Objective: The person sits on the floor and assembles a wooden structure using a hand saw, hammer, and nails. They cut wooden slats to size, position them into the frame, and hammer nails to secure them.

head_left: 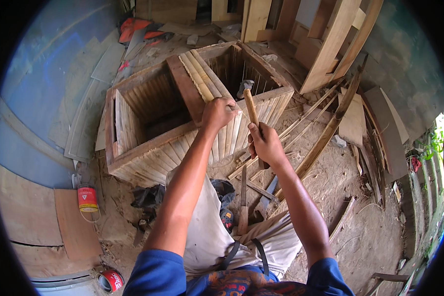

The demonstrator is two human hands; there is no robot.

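Observation:
A large box-like wooden frame (153,143), faced with upright split-bamboo slats, stands in front of me with two open compartments. Across its middle divider lie several bamboo strips (201,74), side by side next to a brown board (185,86). My left hand (219,112) is closed at the near end of these strips, by the frame's top edge. Whatever its fingers pinch is hidden. Wrapped round the wooden handle of a hammer (251,106), my right hand (265,143) keeps it raised just right of my left hand. The grey hammer head is over the right compartment.
A handsaw (270,190) and a long blade with a wooden handle (243,217) lie between my legs. Red cans (87,197) are on the left. Long bamboo poles (325,140) stretch along the right. Wooden frames (325,44) lean at the back.

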